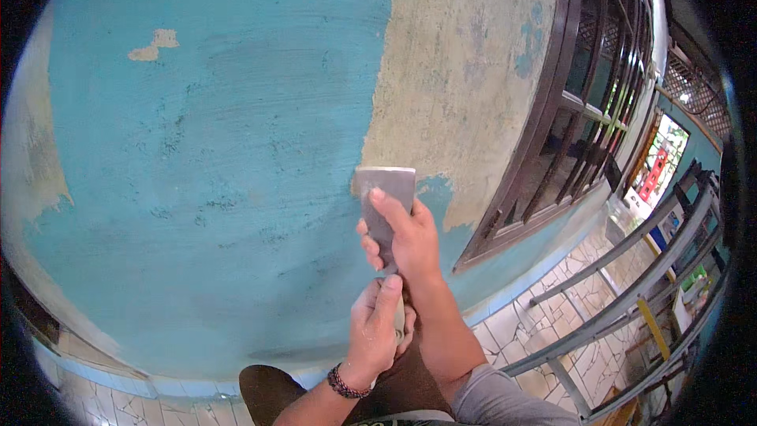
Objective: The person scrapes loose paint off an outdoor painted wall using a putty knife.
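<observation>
My right hand (414, 239) grips the broad metal blade of a scraper (389, 180), thumb flat on its face and fingers curled round its left edge. Lower down, my left hand (375, 325) is closed round the scraper's pale handle (400, 322). The blade's edge points up along the wall, at the border between blue paint (236, 130) and a bare beige strip (455, 71). Ragged bits of blue remain beside the blade on its right. Whether the edge touches the wall is hard to tell.
A dark wooden window frame (526, 154) with bars borders the bare strip on the right. A metal ladder (627, 254) leans low at the right over a floor of irregular tiles (508, 331). Light-blue skirting tiles (189, 387) run along the wall's foot.
</observation>
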`<state>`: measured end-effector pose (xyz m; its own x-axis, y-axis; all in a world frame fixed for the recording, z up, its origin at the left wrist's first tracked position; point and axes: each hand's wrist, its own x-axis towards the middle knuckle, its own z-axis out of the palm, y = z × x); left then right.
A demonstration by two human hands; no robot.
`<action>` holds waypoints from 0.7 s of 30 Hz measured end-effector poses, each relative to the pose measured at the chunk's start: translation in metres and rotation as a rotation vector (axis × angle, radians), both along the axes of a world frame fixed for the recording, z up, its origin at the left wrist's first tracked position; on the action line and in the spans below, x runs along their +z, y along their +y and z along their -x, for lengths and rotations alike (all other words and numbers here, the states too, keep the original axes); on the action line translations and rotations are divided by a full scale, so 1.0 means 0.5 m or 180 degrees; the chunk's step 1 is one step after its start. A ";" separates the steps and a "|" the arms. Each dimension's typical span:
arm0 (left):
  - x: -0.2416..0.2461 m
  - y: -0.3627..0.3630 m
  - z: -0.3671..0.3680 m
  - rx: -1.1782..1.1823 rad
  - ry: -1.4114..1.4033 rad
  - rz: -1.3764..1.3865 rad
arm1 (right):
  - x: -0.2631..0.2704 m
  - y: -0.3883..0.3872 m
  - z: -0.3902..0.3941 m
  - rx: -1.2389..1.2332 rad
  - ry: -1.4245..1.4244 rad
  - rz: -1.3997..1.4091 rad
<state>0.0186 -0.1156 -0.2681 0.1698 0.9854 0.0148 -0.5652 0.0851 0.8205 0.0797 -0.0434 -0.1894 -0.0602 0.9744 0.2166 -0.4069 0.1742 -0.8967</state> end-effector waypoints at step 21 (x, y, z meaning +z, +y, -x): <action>0.016 0.003 0.006 -0.0136 -0.0040 -0.0105 | 0.007 -0.002 0.005 -0.0189 0.0013 0.0134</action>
